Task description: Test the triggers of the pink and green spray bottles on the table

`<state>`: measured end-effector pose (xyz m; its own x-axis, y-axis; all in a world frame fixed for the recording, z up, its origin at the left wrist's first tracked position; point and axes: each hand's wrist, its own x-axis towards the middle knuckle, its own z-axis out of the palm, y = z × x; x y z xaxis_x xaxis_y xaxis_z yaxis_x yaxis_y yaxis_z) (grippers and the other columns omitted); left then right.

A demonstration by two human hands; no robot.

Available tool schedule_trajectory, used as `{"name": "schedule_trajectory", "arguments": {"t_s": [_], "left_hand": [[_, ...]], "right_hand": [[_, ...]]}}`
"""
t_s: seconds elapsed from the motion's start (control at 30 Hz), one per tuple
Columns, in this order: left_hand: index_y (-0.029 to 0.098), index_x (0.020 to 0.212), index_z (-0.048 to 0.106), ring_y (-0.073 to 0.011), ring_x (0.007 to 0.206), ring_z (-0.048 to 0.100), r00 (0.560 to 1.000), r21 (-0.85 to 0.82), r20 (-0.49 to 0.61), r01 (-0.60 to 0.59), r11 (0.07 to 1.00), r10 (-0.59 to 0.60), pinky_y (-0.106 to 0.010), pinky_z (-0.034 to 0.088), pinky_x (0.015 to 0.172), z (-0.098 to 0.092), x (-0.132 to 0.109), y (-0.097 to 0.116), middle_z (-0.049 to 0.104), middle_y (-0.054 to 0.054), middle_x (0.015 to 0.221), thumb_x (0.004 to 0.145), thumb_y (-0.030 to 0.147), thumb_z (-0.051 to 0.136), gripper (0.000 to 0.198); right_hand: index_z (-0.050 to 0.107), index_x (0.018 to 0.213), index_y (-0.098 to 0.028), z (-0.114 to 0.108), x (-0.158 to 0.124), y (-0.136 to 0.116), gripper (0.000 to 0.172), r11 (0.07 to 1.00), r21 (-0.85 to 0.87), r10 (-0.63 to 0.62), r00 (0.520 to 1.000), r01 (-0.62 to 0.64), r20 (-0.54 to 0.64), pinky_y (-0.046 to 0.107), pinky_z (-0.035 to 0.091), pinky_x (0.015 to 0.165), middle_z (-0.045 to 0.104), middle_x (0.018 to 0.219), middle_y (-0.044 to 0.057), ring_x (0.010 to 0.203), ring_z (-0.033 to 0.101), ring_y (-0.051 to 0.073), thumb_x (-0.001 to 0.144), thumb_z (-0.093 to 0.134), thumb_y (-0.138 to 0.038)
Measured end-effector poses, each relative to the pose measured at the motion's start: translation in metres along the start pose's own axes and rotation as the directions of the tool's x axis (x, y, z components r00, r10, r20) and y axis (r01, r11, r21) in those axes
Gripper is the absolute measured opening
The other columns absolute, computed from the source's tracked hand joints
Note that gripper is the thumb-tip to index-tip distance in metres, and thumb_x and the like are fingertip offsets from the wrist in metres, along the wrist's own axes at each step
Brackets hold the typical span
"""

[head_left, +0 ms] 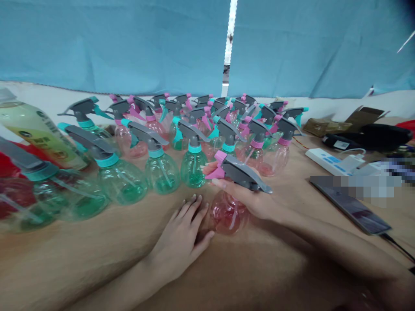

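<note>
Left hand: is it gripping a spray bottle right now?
No, the left hand lies open on the tabletop, fingers spread, holding nothing.

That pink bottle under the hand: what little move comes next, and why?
Probably lower the grey-and-pink spray head onto the pink bottle and twist, I think: the right hand holds the head above the bottle, and the left hand lies close beside it, ready to steady it.

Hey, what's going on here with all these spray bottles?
A person's right hand holds a grey spray head with a pink trigger above a pink plastic bottle. Their left hand rests on the tan tabletop beside that bottle. Rows of green and pink spray bottles stand just beyond.
</note>
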<state>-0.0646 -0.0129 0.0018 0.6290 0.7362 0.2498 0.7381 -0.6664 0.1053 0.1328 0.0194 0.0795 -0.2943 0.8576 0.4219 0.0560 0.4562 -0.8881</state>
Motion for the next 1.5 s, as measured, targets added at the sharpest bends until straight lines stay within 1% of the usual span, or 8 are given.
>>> {"name": "schedule_trajectory", "arguments": {"t_s": [0.27,0.77,0.97,1.17,1.23,1.3,1.4,1.5], "left_hand": [[0.011,0.122,0.056,-0.0320,0.129,0.043,1.000,0.028,0.022,0.002,1.000,-0.003,-0.049,0.038,0.103,-0.0020,0.0003,0.0012,0.047,-0.017,0.140,0.094,0.042,0.047,0.043],[0.011,0.124,0.055,-0.0321,0.130,0.042,1.000,0.022,0.022,0.009,1.000,-0.010,-0.049,0.038,0.102,-0.0003,-0.0003,0.0010,0.046,-0.017,0.141,0.094,0.044,0.047,0.045],[0.012,0.124,0.055,-0.0317,0.129,0.043,1.000,0.044,0.030,0.008,0.999,-0.009,-0.049,0.038,0.102,-0.0001,0.0002,0.0010,0.046,-0.017,0.141,0.094,0.044,0.045,0.045],[0.012,0.125,0.055,-0.0316,0.128,0.044,1.000,0.036,0.014,0.006,0.999,-0.007,-0.049,0.039,0.101,0.0014,-0.0006,-0.0001,0.047,-0.016,0.140,0.094,0.044,0.045,0.045],[0.013,0.125,0.054,-0.0315,0.128,0.044,1.000,0.033,0.011,0.010,0.999,-0.010,-0.049,0.039,0.101,0.0020,-0.0008,-0.0004,0.047,-0.016,0.140,0.094,0.044,0.044,0.045],[0.013,0.125,0.055,-0.0317,0.128,0.044,1.000,0.033,0.013,0.013,0.999,-0.014,-0.050,0.039,0.101,0.0020,-0.0007,-0.0004,0.047,-0.016,0.140,0.094,0.045,0.044,0.046],[0.011,0.125,0.055,-0.0320,0.128,0.044,1.000,0.035,0.020,0.011,0.999,-0.012,-0.050,0.039,0.102,0.0016,-0.0003,-0.0002,0.046,-0.017,0.141,0.094,0.044,0.044,0.046],[0.012,0.126,0.054,-0.0315,0.129,0.043,1.000,0.039,0.014,0.003,0.999,-0.004,-0.049,0.038,0.102,0.0014,-0.0003,-0.0003,0.046,-0.017,0.141,0.095,0.044,0.044,0.046]], "right_hand": [[0.065,0.107,-0.025,0.0014,0.0002,-0.0024,0.027,0.999,0.053,0.007,1.000,-0.008,0.010,0.035,0.055,0.087,0.071,0.105,0.004,0.099,0.067,0.019,0.080,0.064,-0.024],[0.062,0.116,-0.026,-0.0006,0.0001,-0.0025,0.033,0.999,-0.035,-0.014,0.999,0.016,0.035,0.035,0.053,0.084,0.069,0.100,0.004,0.094,0.065,0.019,0.083,0.061,-0.026],[0.064,0.106,-0.024,0.0000,0.0007,-0.0041,0.025,0.999,-0.028,-0.018,0.999,0.019,0.034,0.034,0.051,0.082,0.066,0.096,0.004,0.089,0.063,0.018,0.082,0.060,-0.026],[0.059,0.087,-0.022,-0.0011,0.0006,-0.0028,0.008,0.998,-0.060,0.003,1.000,-0.002,0.014,0.030,0.047,0.063,0.059,0.075,0.000,0.065,0.057,0.014,0.081,0.061,-0.027],[0.058,0.086,-0.022,-0.0012,0.0003,-0.0024,0.008,0.998,-0.062,0.010,1.000,-0.010,0.002,0.029,0.047,0.062,0.058,0.073,-0.001,0.063,0.056,0.013,0.080,0.062,-0.026],[0.058,0.090,-0.022,-0.0008,-0.0001,-0.0026,0.011,0.999,-0.039,0.016,1.000,-0.016,0.005,0.030,0.048,0.065,0.062,0.078,0.000,0.067,0.059,0.014,0.080,0.062,-0.025],[0.058,0.098,-0.023,-0.0001,-0.0009,-0.0033,0.017,0.999,0.040,0.033,0.999,-0.034,0.032,0.031,0.051,0.075,0.066,0.092,0.002,0.083,0.064,0.016,0.081,0.061,-0.025],[0.058,0.103,-0.024,-0.0003,-0.0017,-0.0041,0.022,0.996,0.061,0.056,0.997,-0.059,0.048,0.031,0.049,0.083,0.066,0.098,0.001,0.093,0.063,0.016,0.081,0.064,-0.026]]}}
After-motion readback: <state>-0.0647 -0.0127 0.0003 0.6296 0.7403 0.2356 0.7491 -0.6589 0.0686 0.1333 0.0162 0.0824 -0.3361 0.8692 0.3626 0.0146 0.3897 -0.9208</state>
